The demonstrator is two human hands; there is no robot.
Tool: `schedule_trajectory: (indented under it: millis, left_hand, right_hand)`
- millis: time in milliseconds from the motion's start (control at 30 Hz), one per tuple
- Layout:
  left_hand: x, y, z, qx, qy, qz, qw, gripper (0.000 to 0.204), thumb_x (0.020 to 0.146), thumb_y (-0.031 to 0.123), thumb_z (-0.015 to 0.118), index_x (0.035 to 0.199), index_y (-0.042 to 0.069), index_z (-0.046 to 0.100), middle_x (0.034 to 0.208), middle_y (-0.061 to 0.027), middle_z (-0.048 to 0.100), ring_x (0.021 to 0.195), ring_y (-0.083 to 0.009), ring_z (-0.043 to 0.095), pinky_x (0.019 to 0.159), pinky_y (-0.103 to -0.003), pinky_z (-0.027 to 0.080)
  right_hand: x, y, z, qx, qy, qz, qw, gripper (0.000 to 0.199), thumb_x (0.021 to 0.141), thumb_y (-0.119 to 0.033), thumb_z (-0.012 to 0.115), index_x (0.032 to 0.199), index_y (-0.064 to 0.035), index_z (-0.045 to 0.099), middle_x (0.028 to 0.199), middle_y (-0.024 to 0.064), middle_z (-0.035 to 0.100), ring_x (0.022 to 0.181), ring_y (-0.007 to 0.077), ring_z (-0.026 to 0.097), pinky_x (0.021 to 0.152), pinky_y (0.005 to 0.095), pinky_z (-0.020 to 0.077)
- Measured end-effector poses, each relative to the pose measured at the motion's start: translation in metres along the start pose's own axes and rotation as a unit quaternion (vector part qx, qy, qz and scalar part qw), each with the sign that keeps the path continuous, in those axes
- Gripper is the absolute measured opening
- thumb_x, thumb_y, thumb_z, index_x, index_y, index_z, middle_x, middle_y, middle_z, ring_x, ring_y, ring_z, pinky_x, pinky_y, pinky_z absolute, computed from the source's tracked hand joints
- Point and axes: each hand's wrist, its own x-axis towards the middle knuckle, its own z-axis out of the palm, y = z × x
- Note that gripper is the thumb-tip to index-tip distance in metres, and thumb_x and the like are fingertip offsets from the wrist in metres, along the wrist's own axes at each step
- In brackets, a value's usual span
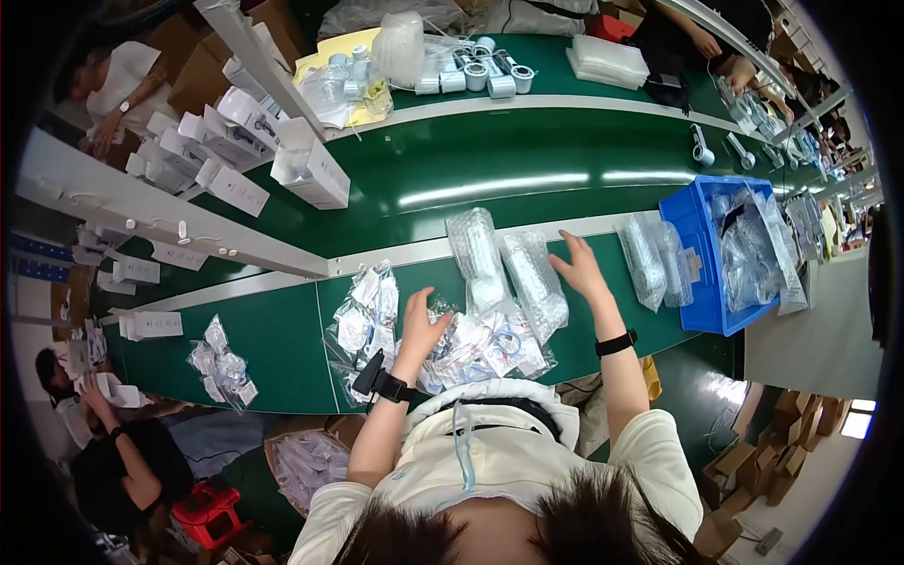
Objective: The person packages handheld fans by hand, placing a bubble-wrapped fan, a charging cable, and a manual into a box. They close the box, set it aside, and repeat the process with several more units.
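My left hand, fingers apart and holding nothing I can see, hovers at or just above a pile of small clear bags with white and blue pieces inside. More such bags lie to its left. My right hand is open beside a bubble-wrapped item; I cannot tell whether its fingertips touch the wrap. Another bubble-wrapped item lies between the hands, its near end over the bags. Two further bubble-wrapped packs rest to the right, against a blue crate.
The blue crate holds more wrapped items. Behind the green bench runs a green belt. White boxes stand at the left near a metal post. Pale blue devices sit on the far shelf. Other people work around.
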Motion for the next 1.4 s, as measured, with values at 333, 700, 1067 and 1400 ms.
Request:
schedule_trajectory:
  millis: [333,700,1067,1400]
  left_hand:
    - [-0.058,0.041,0.041,0.297,-0.183,0.234,0.907,0.069,0.063,0.034,0.070,0.124,0.017,0.042,0.137,-0.0161,0.022,0.126,-0.0362,0.019,0.098,-0.059,0.014]
    - [-0.006,0.022,0.008,0.398,-0.082,0.150,0.901,0.054,0.064,0.016,0.065,0.115,0.019,0.050,0.138,-0.0169,0.019,0.127,-0.0364,0.019,0.096,-0.061,0.015]
    - [0.033,0.144,0.150,-0.351,-0.109,-0.150,0.918,0.071,0.065,0.009,0.068,0.128,0.012,0.034,0.137,-0.0182,0.016,0.125,-0.0331,0.023,0.099,-0.040,0.027]
    - [0.050,0.137,0.208,-0.042,-0.192,0.019,0.980,0.075,0.060,0.008,0.072,0.125,0.009,0.034,0.124,-0.0114,0.028,0.116,-0.0271,0.032,0.097,-0.033,0.027]
  right_hand:
    - [-0.013,-0.106,0.094,-0.188,0.067,-0.195,0.960,0.067,0.068,-0.036,0.066,0.127,-0.0199,0.040,0.135,0.0155,0.027,0.124,0.0433,0.021,0.089,0.0647,0.0229]
    - [-0.049,-0.002,0.038,-0.351,0.018,-0.056,0.934,0.040,0.063,-0.018,0.064,0.103,-0.0142,0.059,0.131,0.0089,0.035,0.123,0.0339,0.029,0.096,0.0518,0.0273]
    - [-0.086,0.085,-0.244,-0.117,0.394,-0.003,0.912,0.038,0.065,-0.004,0.058,0.103,-0.0044,0.055,0.104,0.0136,0.051,0.102,0.0308,0.047,0.089,0.0365,0.0373]
    - [-0.064,0.282,-0.373,-0.666,0.285,0.153,0.672,0.043,0.065,-0.012,0.060,0.107,-0.0092,0.053,0.113,0.0158,0.046,0.103,0.0308,0.047,0.088,0.0491,0.0379]
